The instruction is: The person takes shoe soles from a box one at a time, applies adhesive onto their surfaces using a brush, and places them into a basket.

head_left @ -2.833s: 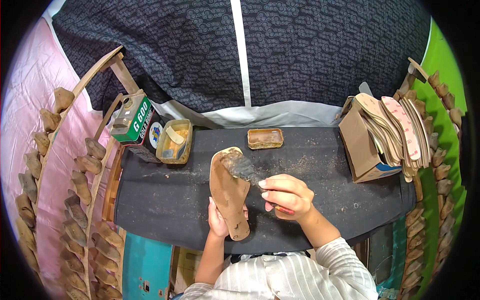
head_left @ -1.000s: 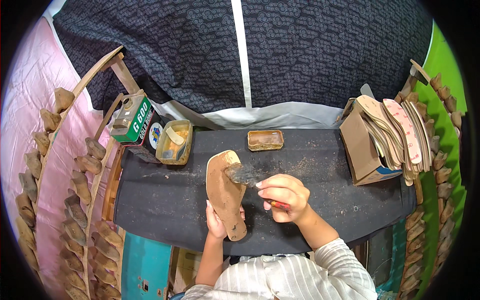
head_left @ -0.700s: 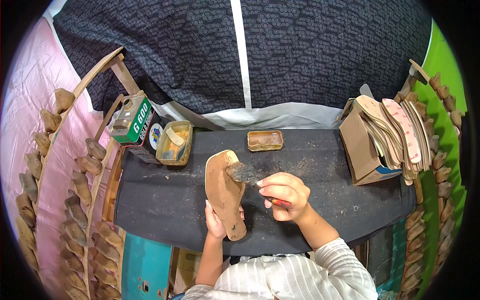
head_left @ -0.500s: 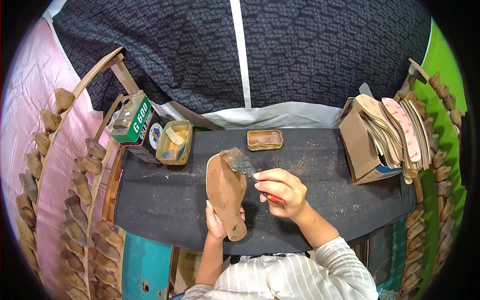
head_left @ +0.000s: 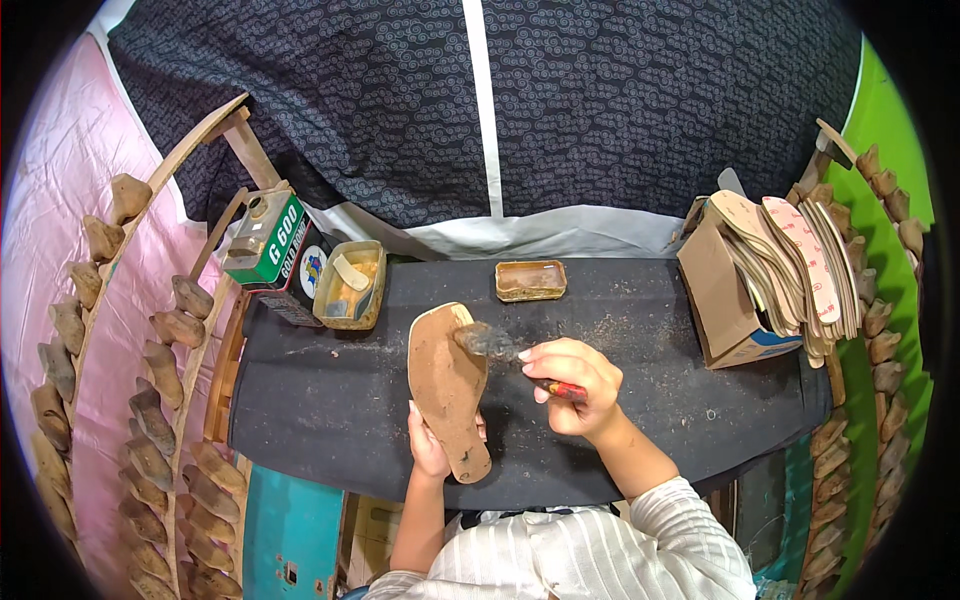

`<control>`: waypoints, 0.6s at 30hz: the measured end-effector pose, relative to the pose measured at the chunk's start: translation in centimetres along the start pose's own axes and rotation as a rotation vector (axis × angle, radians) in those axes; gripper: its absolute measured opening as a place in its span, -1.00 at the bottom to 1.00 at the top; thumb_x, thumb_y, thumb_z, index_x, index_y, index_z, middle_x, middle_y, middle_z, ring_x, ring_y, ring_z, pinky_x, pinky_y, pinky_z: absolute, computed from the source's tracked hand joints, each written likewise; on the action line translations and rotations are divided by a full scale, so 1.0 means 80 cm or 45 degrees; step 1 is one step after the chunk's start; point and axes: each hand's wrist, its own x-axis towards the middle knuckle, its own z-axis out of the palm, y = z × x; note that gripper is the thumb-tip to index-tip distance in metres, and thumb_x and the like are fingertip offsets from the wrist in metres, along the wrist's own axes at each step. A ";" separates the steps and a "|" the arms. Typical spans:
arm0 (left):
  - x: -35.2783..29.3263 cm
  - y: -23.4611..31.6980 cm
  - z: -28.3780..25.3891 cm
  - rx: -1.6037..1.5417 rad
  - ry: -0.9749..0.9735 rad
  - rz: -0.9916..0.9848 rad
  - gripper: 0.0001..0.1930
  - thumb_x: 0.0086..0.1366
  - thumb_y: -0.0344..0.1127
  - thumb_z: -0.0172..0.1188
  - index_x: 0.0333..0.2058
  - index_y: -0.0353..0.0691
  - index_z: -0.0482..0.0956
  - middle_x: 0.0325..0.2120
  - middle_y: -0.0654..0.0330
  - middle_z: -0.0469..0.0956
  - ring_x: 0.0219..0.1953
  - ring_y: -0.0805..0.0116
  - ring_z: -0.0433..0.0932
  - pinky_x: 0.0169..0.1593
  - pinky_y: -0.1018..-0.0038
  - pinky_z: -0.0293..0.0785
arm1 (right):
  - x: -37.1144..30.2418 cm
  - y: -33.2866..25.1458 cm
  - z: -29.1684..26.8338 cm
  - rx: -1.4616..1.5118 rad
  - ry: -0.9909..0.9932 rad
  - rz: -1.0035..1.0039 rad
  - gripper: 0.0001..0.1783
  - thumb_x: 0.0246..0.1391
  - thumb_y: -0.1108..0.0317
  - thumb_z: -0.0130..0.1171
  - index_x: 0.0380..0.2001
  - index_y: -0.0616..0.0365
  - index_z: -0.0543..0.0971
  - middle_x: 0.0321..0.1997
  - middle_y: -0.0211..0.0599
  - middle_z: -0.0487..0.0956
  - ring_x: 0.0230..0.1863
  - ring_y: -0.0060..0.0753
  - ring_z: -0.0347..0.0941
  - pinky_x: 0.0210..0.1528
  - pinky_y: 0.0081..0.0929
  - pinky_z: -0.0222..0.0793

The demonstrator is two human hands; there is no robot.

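My left hand (head_left: 430, 446) grips a brown shoe insole (head_left: 444, 385) near its narrow heel end, thumb along one edge and fingertips showing at the other. The wide toe end points away from me, and a few dark specks mark the surface. In my right hand (head_left: 572, 382) is a brush (head_left: 566, 390) with a red and black handle, pinched between thumb and fingers. Its dark, frayed bristles touch the right edge of the insole near the toe end. Both are held over a black-covered table (head_left: 620, 430).
A shallow amber tray (head_left: 530, 281) stands at the table's back. To the left are a green and black metal can (head_left: 278, 258) and a tub (head_left: 350, 288) with a scraper-like piece in it. At right, a cardboard box (head_left: 715, 310) holds several insoles (head_left: 800, 260). Shoe-last racks (head_left: 180, 325) flank the table.
The brush has moved down and a little right, from the insole's toe tip to its right edge. The insole has shifted slightly left.
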 end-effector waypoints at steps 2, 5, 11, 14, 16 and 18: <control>-0.002 0.000 0.000 -0.014 0.021 -0.006 -0.24 0.29 0.22 -0.61 -0.17 -0.38 0.38 -0.49 0.02 0.48 -0.49 0.21 0.48 -0.37 0.36 0.44 | 0.003 -0.001 0.004 -0.031 0.044 -0.004 -0.62 -0.41 0.66 0.23 -0.36 0.22 0.53 -0.28 -0.16 0.54 -0.37 -0.21 0.53 -0.37 -0.45 0.48; 0.000 0.001 0.002 -0.004 -0.012 0.009 -0.24 0.29 0.23 -0.61 -0.17 -0.37 0.39 -0.49 0.02 0.48 -0.50 0.22 0.48 -0.37 0.36 0.44 | 0.003 -0.003 0.006 -0.071 -0.001 0.001 -0.67 -0.37 0.71 0.14 -0.39 0.23 0.51 -0.35 -0.14 0.56 -0.34 -0.22 0.53 -0.32 -0.45 0.48; 0.000 0.001 -0.002 0.019 -0.014 0.007 -0.24 0.29 0.23 -0.61 -0.16 -0.37 0.38 -0.49 0.02 0.48 -0.50 0.22 0.48 -0.38 0.36 0.45 | 0.000 -0.004 -0.002 -0.027 0.016 0.039 -0.61 -0.43 0.67 0.24 -0.36 0.19 0.54 -0.28 -0.20 0.54 -0.34 -0.25 0.53 -0.35 -0.47 0.48; 0.000 0.000 0.002 -0.060 0.018 -0.015 -0.24 0.28 0.23 -0.61 -0.17 -0.37 0.39 -0.50 0.02 0.48 -0.50 0.22 0.48 -0.38 0.36 0.45 | 0.004 -0.006 0.002 -0.042 0.024 0.037 -0.60 -0.43 0.67 0.25 -0.36 0.19 0.55 -0.29 -0.21 0.55 -0.34 -0.27 0.53 -0.36 -0.47 0.48; 0.000 0.001 0.003 -0.059 -0.017 -0.002 -0.24 0.28 0.24 -0.60 -0.16 -0.37 0.38 -0.50 0.02 0.48 -0.50 0.22 0.48 -0.38 0.36 0.45 | 0.006 -0.005 0.004 -0.080 -0.013 0.008 -0.59 -0.46 0.68 0.24 -0.36 0.21 0.55 -0.30 -0.21 0.54 -0.36 -0.27 0.53 -0.38 -0.48 0.48; 0.001 0.002 0.000 -0.034 -0.001 -0.003 -0.24 0.28 0.24 -0.60 -0.16 -0.37 0.38 -0.50 0.02 0.48 -0.50 0.22 0.48 -0.38 0.36 0.45 | -0.001 -0.003 0.001 -0.055 -0.040 0.013 -0.65 -0.39 0.67 0.21 -0.37 0.21 0.54 -0.32 -0.18 0.55 -0.36 -0.27 0.53 -0.38 -0.49 0.48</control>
